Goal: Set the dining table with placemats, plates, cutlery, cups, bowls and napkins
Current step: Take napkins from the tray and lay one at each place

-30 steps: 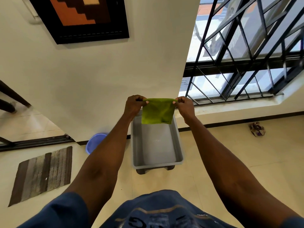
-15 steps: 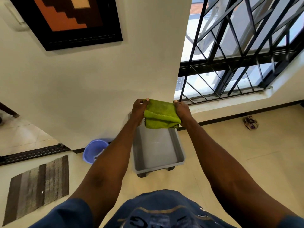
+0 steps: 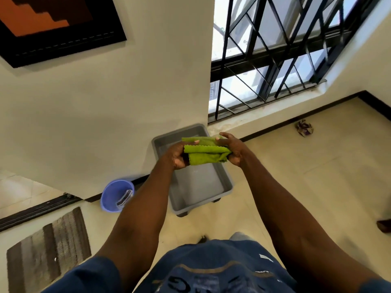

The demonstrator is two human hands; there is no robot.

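- Two hands meet in front of me, mid-frame, both on one green napkin (image 3: 206, 152); I watch it through the head camera.
- Nearest: my blue shirt (image 3: 211, 269) at the bottom edge, both forearms reaching away from it.
- Left hand (image 3: 177, 155): fingers curled round the napkin's left end, thumb on top.
- Right hand (image 3: 231, 149): grips the right end; upper fingers look loosely spread above the cloth.
- Change: a second ago the napkin hung as one flat sheet stretched between the two hands; half a second ago it was doubled over; now it is a thick bundle of several layers, hands drawn close together.
- My reading: folding is almost finished, so the napkin should soon be ready to carry to the table. No dining table in view.
- Napkin is held in the air above the grey tub (image 3: 196, 180), not touching it.
- Grey tub on the floor: nothing visible inside.
- Left of it, a blue bucket (image 3: 116, 195) against the wall; something small and dark with a pale label lies in it, too blurred to name.
- Near left: striped mat (image 3: 48, 248).
- Far right: crumpled rag (image 3: 304, 127) on the floor below the barred window (image 3: 275, 51).
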